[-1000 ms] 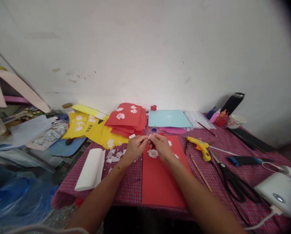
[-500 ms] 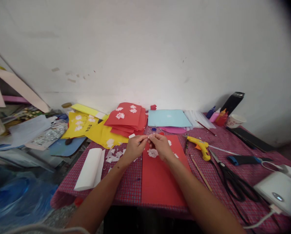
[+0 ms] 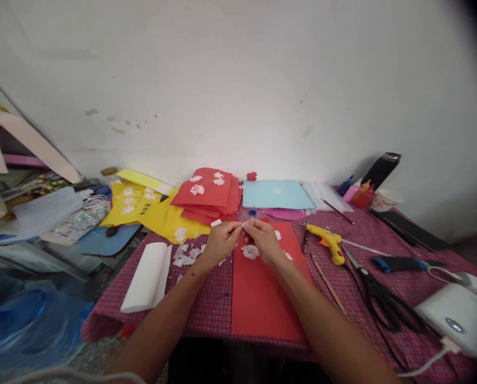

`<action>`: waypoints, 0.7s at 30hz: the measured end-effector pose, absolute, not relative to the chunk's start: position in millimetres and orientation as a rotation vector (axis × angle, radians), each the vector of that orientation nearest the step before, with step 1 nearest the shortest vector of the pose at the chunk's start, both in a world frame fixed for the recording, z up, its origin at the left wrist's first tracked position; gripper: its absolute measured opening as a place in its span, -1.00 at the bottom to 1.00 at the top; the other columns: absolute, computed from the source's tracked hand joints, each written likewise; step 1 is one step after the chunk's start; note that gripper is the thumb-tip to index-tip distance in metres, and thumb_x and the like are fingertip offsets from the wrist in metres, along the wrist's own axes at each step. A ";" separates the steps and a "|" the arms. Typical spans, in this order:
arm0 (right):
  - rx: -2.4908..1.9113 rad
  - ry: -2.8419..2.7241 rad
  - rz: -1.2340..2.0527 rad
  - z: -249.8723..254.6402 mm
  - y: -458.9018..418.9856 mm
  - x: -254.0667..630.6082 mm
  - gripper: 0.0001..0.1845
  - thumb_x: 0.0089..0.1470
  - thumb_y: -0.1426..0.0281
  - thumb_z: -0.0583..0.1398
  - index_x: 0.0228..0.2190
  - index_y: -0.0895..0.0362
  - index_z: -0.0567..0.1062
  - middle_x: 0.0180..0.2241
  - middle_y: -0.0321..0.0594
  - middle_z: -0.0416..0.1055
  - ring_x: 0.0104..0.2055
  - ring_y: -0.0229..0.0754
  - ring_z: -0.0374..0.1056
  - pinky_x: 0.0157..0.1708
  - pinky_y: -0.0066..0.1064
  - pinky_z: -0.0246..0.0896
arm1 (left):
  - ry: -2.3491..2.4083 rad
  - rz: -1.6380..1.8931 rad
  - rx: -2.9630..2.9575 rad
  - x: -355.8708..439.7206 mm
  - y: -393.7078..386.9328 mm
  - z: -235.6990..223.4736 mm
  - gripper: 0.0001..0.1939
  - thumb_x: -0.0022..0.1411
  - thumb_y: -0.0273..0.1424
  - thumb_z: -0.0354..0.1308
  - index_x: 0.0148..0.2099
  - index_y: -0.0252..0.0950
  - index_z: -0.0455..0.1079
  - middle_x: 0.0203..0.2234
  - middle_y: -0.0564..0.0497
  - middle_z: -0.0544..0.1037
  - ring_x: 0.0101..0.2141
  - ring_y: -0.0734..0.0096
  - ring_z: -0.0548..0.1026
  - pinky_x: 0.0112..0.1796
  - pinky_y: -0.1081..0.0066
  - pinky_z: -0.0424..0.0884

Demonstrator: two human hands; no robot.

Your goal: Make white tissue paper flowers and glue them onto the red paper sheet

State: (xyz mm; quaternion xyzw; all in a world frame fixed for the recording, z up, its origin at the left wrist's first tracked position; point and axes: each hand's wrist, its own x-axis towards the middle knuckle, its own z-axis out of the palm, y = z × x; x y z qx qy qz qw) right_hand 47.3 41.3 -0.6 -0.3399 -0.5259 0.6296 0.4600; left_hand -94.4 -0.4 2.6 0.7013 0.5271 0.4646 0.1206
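My left hand (image 3: 223, 241) and my right hand (image 3: 261, 238) meet fingertip to fingertip above the top of a red paper sheet (image 3: 268, 304). Both are pinched closed on a tiny white piece of paper (image 3: 243, 226), mostly hidden by the fingers. White paper flowers lie on the sheet; one flower (image 3: 250, 252) shows between my hands, and others peek out past my right hand. Left of my left hand are scattered small white paper squares (image 3: 185, 257). A folded white paper stack (image 3: 147, 277) rests farther left.
Behind are red cards (image 3: 206, 194) with flowers, yellow sheets (image 3: 162, 220) and a light blue sheet (image 3: 278, 194). To the right lie a yellow glue gun (image 3: 329, 241), black scissors (image 3: 382, 298), a wooden stick (image 3: 329, 285), a blue-black cutter (image 3: 400, 263) and a white power bank (image 3: 456, 317).
My hands stay almost in place, with fingertips together. The view shifts very slightly; nothing on the table has visibly moved.
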 end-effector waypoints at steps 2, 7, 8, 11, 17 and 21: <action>-0.832 -1.292 1.550 -0.7 41.1 47.3 -0.75 -0.06 0.24 0.27 -0.59 0.14 0.43 -0.62 -0.34 0.35 -0.63 -0.35 0.19 -0.62 -0.49 0.11 | 1.547 1.359 2.050 -94.3 -0.3 2.5 -0.78 0.31 -0.42 0.05 -0.16 -0.23 0.54 -0.36 0.04 0.62 -0.35 0.43 0.52 -0.29 0.47 0.36; -0.810 -1.292 1.567 -2.4 41.6 47.8 -0.72 -0.05 0.21 0.28 -0.59 0.14 0.43 -0.62 -0.34 0.34 -0.63 -0.35 0.19 -0.62 -0.50 0.11 | 1.547 1.378 2.050 -94.8 0.8 0.6 -0.78 0.30 -0.41 0.06 -0.17 -0.23 0.54 -0.36 0.04 0.62 -0.36 0.43 0.52 -0.30 0.48 0.35; -0.805 -1.297 1.569 -2.7 41.9 48.0 -0.72 -0.04 0.20 0.28 -0.58 0.14 0.43 -0.62 -0.35 0.34 -0.63 -0.35 0.18 -0.62 -0.50 0.10 | 1.545 1.380 2.052 -95.0 0.9 0.4 -0.79 0.30 -0.41 0.06 -0.17 -0.23 0.54 -0.37 0.04 0.62 -0.36 0.43 0.52 -0.30 0.48 0.35; -0.802 -1.298 1.574 -3.0 42.6 47.9 -0.71 -0.05 0.20 0.28 -0.58 0.15 0.43 -0.62 -0.35 0.35 -0.63 -0.35 0.19 -0.62 -0.50 0.11 | 1.537 1.380 2.062 -95.4 0.8 0.6 -0.79 0.30 -0.41 0.06 -0.17 -0.24 0.54 -0.37 0.04 0.62 -0.37 0.44 0.51 -0.31 0.48 0.34; -0.832 -1.309 1.535 -1.1 41.7 47.1 -0.71 -0.05 0.21 0.27 -0.59 0.14 0.41 -0.64 -0.36 0.33 -0.64 -0.34 0.19 -0.61 -0.48 0.12 | 1.506 1.369 1.989 -95.0 0.1 2.0 -0.78 0.29 -0.39 0.06 -0.20 -0.26 0.55 -0.40 0.04 0.61 -0.38 0.44 0.49 -0.31 0.48 0.33; -0.856 -1.358 1.473 -1.3 41.7 47.6 -0.71 -0.02 0.20 0.24 -0.59 0.12 0.38 -0.68 -0.38 0.29 -0.64 -0.32 0.18 -0.61 -0.48 0.09 | 1.417 1.354 1.839 -95.7 1.4 2.5 -0.79 0.26 -0.38 0.08 -0.18 -0.28 0.55 -0.36 0.04 0.61 -0.34 0.41 0.50 -0.29 0.48 0.36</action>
